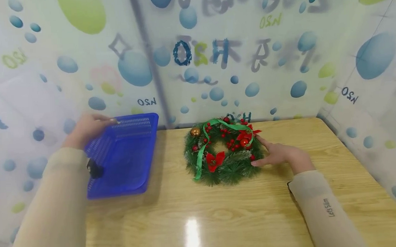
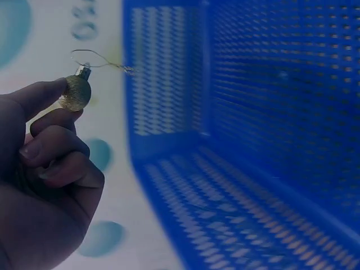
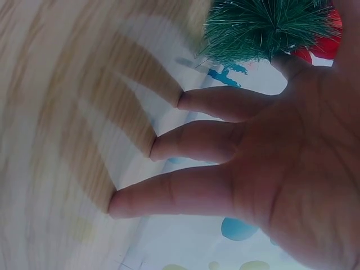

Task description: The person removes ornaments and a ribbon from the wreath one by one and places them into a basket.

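R hand [image 3: 270, 169] spread, fingertips [image 3: 115, 203] on wood table [image 3: 50, 112], green wreath [image 3: 259, 25] just above fingers

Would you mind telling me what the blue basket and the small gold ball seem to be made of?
The blue basket looks like moulded plastic: uniform colour, regular perforated walls. The gold ball, pinched by the left hand, has a grainy glitter coat, a metal-looking cap and a thin wire loop; its core is probably plastic or glass.
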Motion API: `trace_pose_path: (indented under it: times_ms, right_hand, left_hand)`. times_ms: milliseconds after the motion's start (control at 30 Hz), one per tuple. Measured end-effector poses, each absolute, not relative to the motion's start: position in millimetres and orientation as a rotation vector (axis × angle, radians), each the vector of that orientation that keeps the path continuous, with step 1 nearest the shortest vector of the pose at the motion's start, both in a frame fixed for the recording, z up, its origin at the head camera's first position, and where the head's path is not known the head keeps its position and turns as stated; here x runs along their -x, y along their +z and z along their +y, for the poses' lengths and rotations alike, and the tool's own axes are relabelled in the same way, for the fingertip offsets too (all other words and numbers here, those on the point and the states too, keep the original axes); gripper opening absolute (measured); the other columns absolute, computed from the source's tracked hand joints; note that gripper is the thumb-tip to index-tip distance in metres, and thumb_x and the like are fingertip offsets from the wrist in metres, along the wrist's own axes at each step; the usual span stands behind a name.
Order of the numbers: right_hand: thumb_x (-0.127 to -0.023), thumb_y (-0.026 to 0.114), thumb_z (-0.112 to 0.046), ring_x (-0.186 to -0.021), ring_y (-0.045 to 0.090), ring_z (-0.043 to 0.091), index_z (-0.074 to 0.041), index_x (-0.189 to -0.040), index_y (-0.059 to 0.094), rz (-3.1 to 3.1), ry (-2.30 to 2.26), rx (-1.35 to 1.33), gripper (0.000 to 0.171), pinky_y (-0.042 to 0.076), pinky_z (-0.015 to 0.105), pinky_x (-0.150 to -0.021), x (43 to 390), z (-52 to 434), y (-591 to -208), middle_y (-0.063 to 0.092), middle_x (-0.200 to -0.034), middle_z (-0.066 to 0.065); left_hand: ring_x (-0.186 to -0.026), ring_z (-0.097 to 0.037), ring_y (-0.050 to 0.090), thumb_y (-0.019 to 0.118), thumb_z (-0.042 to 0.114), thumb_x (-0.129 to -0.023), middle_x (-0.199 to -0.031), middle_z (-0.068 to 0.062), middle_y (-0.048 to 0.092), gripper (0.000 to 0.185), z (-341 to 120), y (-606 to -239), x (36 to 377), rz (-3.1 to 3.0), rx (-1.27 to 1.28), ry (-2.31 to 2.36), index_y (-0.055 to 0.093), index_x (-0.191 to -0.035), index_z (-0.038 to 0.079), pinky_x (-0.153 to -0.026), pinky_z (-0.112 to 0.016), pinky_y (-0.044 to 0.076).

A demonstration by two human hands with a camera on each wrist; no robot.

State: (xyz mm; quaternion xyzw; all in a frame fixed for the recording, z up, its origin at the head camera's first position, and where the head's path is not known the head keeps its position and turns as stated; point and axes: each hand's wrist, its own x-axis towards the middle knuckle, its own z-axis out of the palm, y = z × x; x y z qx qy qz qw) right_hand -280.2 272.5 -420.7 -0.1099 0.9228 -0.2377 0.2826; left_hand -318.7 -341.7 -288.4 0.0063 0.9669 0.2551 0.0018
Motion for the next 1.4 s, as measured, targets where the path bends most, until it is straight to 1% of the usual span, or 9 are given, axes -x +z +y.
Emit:
trace_pose_path:
  times_ms: [67, 167, 333, 633, 800, 1033, 1233, 1300, 1400]
  right_hand:
    - [-0.088, 0.07, -0.076, -0.144, 0.047, 0.058, -0.022, -0.171, -0.014, 2.471, -0.635, 0.299, 0.13, 0.036, 0.074, -0.117, 280, 271, -424, 0.022, -0.172, 0.033]
    - [-0.088, 0.071, -0.075, -0.147, 0.044, 0.057, -0.023, -0.171, -0.013, 2.464, -0.648, 0.293, 0.13, 0.035, 0.073, -0.119, 278, 270, -426, 0.02, -0.174, 0.03]
    - [-0.088, 0.073, -0.075, -0.145, 0.047, 0.057, -0.023, -0.171, -0.013, 2.47, -0.657, 0.278, 0.131, 0.035, 0.073, -0.118, 278, 271, -424, 0.022, -0.173, 0.031]
    - [-0.088, 0.074, -0.073, -0.149, 0.039, 0.059, -0.025, -0.171, -0.014, 2.464, -0.679, 0.263, 0.13, 0.033, 0.075, -0.119, 280, 271, -422, 0.017, -0.174, 0.03]
    - [-0.089, 0.073, -0.072, -0.149, 0.041, 0.058, -0.025, -0.171, -0.014, 2.46, -0.68, 0.258, 0.129, 0.033, 0.074, -0.12, 279, 270, -421, 0.015, -0.175, 0.029]
    - [-0.09, 0.072, -0.072, -0.149, 0.04, 0.058, -0.025, -0.171, -0.014, 2.457, -0.673, 0.262, 0.128, 0.032, 0.074, -0.12, 280, 269, -419, 0.012, -0.176, 0.029]
    - [-0.088, 0.072, -0.074, -0.149, 0.041, 0.059, -0.024, -0.171, -0.014, 2.458, -0.657, 0.265, 0.129, 0.032, 0.074, -0.119, 281, 269, -419, 0.014, -0.175, 0.03]
    - [-0.088, 0.072, -0.075, -0.147, 0.044, 0.058, -0.024, -0.171, -0.014, 2.463, -0.643, 0.268, 0.13, 0.034, 0.074, -0.118, 281, 269, -419, 0.016, -0.174, 0.03]
    - [-0.087, 0.072, -0.075, -0.144, 0.048, 0.056, -0.023, -0.171, -0.013, 2.467, -0.634, 0.273, 0.13, 0.035, 0.074, -0.118, 281, 270, -420, 0.019, -0.174, 0.031]
  left_hand:
    - [-0.121, -0.048, 0.061, 0.062, 0.043, -0.107, -0.134, -0.034, 0.067, 0.06, -355, -303, 321, 2.993, -0.007, 0.729, 0.066, -0.134, -0.01, -0.101, -0.062, 0.05]
    - [-0.092, -0.037, 0.066, 0.065, 0.044, -0.104, -0.097, -0.026, 0.074, 0.054, -367, -322, 324, 2.893, 0.086, 0.737, 0.073, -0.114, -0.009, -0.08, -0.05, 0.056]
    - [-0.061, -0.014, 0.048, 0.07, 0.043, -0.1, -0.06, 0.009, 0.049, 0.036, -367, -342, 335, 2.752, 0.231, 0.953, 0.067, -0.08, 0.014, -0.061, -0.035, 0.048]
    - [-0.1, -0.037, 0.065, 0.07, 0.033, -0.1, -0.102, -0.023, 0.073, 0.052, -361, -358, 335, 2.804, 0.307, 0.973, 0.065, -0.123, -0.014, -0.086, -0.051, 0.055]
    - [-0.065, -0.017, 0.056, 0.071, 0.031, -0.1, -0.067, 0.0, 0.059, 0.033, -363, -366, 337, 2.745, 0.452, 1.089, 0.063, -0.091, 0.0, -0.063, -0.037, 0.05]
    - [-0.06, -0.01, 0.053, 0.067, 0.028, -0.102, -0.064, 0.01, 0.053, 0.023, -363, -365, 331, 2.665, 0.494, 1.257, 0.06, -0.091, 0.009, -0.06, -0.03, 0.052]
    - [-0.051, -0.009, 0.045, 0.062, 0.038, -0.107, -0.054, 0.013, 0.043, 0.048, -357, -351, 345, 2.708, 0.275, 1.249, 0.047, -0.065, 0.021, -0.054, -0.03, 0.046]
    - [-0.051, -0.009, 0.044, 0.061, 0.045, -0.106, -0.054, 0.012, 0.043, 0.044, -345, -339, 352, 2.752, 0.173, 1.215, 0.065, -0.077, 0.013, -0.054, -0.031, 0.045]
    - [-0.051, -0.009, 0.042, 0.058, 0.05, -0.108, -0.056, 0.012, 0.044, 0.054, -314, -311, 358, 2.749, 0.046, 1.21, 0.068, -0.133, 0.004, -0.054, -0.031, 0.043]
